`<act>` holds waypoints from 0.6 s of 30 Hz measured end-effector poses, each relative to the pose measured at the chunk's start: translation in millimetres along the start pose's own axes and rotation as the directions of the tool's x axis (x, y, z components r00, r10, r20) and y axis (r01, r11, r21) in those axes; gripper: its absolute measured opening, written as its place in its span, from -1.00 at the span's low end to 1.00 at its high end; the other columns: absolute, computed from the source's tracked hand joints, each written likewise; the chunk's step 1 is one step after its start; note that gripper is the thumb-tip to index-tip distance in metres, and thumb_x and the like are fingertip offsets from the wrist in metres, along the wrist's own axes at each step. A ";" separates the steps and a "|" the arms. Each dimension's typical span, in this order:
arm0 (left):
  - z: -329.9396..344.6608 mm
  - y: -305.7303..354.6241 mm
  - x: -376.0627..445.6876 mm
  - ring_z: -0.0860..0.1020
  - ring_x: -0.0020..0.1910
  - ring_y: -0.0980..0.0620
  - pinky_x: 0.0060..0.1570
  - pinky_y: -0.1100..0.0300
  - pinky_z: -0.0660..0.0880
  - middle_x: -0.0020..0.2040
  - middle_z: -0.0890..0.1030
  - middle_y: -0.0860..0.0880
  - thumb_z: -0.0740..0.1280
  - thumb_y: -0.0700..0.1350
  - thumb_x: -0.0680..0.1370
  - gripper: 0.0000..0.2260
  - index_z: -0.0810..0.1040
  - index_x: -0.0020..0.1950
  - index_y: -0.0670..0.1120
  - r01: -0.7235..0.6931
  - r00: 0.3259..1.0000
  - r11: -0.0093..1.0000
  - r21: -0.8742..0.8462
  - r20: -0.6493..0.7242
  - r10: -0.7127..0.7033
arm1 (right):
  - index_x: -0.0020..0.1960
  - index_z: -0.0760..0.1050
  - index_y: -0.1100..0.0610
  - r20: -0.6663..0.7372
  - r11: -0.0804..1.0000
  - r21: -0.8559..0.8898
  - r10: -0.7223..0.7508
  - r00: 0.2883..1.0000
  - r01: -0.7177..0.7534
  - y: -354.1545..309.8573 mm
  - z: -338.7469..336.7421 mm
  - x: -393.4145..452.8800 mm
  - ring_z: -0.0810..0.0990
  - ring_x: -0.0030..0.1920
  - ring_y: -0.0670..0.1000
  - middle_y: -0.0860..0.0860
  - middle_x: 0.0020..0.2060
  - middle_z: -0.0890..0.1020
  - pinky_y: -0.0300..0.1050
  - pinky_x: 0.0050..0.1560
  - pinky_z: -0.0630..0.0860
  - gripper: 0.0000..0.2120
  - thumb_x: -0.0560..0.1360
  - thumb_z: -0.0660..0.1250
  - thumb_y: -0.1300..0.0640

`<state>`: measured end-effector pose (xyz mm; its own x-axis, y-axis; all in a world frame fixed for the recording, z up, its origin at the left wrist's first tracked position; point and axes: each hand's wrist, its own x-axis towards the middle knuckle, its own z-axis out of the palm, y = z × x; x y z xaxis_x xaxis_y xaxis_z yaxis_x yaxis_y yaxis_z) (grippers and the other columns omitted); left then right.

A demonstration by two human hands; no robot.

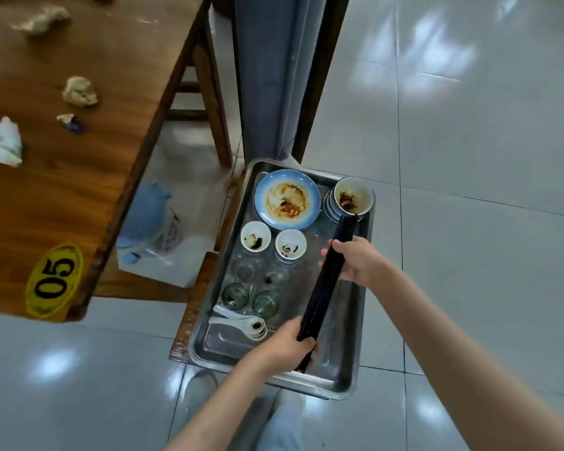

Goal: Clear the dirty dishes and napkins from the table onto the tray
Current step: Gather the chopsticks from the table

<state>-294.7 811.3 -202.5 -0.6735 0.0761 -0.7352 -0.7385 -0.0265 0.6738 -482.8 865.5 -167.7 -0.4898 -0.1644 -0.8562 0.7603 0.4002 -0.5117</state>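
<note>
Both hands grasp a bundle of black chopsticks (327, 283) that slants over the metal tray (345, 379). The left hand (288, 345) is curled round the near end, close to the tray's front rim; the right hand (355, 262) wraps its fingers round the bundle further up, toward the far end, which reaches a stack of bowls (350, 198) in the tray's far right corner.

Inside the tray, left of the chopsticks, lie white spoons (241, 323), two greenish glass cups (249, 297), clear glasses, two small white stained bowls (274, 242) and a blue plate (287, 199) smeared with brown sauce. The tray rests on a wooden stool.

To the left stands the wooden surface (88, 177), marked with a yellow "05" label (54, 279). On it several crumpled napkins (2, 141) remain, well apart from the tray.
</note>
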 end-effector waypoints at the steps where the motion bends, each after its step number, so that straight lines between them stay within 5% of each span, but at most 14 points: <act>1: 5.0 -6.4 11.6 0.51 -0.48 0.27 -0.44 0.38 0.42 -0.21 0.54 0.03 0.13 -0.25 0.62 -0.87 0.34 0.15 -0.10 0.018 1.000 1.000 -0.011 -0.014 -0.018 | -0.10 0.40 0.18 -0.006 1.000 -0.028 0.010 1.000 -0.010 6.3 -2.1 15.4 0.56 -0.25 0.09 0.11 -0.24 0.54 -0.02 -0.24 0.58 -0.88 0.60 0.16 0.25; 5: 15.5 -35.3 58.1 0.51 -0.33 0.15 -0.38 0.35 0.43 -0.18 0.53 0.02 0.14 -0.22 0.62 -0.82 0.37 0.22 -0.14 0.051 0.995 0.998 0.028 -0.084 -0.048 | -0.10 0.41 0.15 -0.019 0.994 -0.101 0.030 0.999 -0.031 34.0 -6.9 73.0 0.57 -0.19 0.11 0.12 -0.15 0.52 0.04 -0.18 0.56 -0.89 0.60 0.18 0.23; 10: 13.8 -58.4 88.2 0.54 -0.24 0.01 -0.17 0.15 0.47 -0.13 0.55 -0.10 0.17 -0.18 0.59 -0.85 0.39 0.15 -0.15 0.108 0.983 0.987 0.119 -0.163 -0.087 | 0.09 0.39 0.20 -0.021 0.992 -0.121 0.039 0.999 -0.042 51.6 0.1 108.1 0.57 -0.22 0.10 0.12 -0.12 0.54 -0.01 -0.33 0.53 -0.91 0.59 0.19 0.23; 13: 13.9 -64.4 95.5 0.57 0.06 -0.13 0.02 0.09 0.49 0.09 0.58 -0.18 0.22 -0.14 0.57 -0.76 0.37 0.21 -0.17 0.126 0.973 0.971 0.205 -0.218 -0.080 | 0.21 0.34 0.22 -0.019 0.988 -0.147 0.033 0.999 -0.035 58.0 4.6 119.3 0.57 -0.24 0.08 0.14 -0.07 0.54 -0.03 -0.35 0.53 -0.78 0.58 0.22 0.22; 18: 11.5 -68.4 102.3 0.48 0.23 -0.14 0.22 0.05 0.42 0.23 0.51 -0.20 0.25 -0.12 0.58 -0.69 0.34 0.28 -0.18 0.152 0.970 0.948 0.280 -0.228 -0.089 | 0.23 0.32 0.23 -0.024 0.987 -0.156 0.030 0.999 -0.034 65.2 8.6 131.1 0.57 -0.18 0.08 0.13 -0.09 0.55 -0.03 -0.36 0.52 -0.75 0.58 0.22 0.21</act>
<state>-312.8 832.4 -322.9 -0.5949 -0.1508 -0.7895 -0.7936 0.2660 0.5472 -493.8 862.3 -314.0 -0.4767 -0.1304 -0.8694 0.7005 0.5412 -0.4653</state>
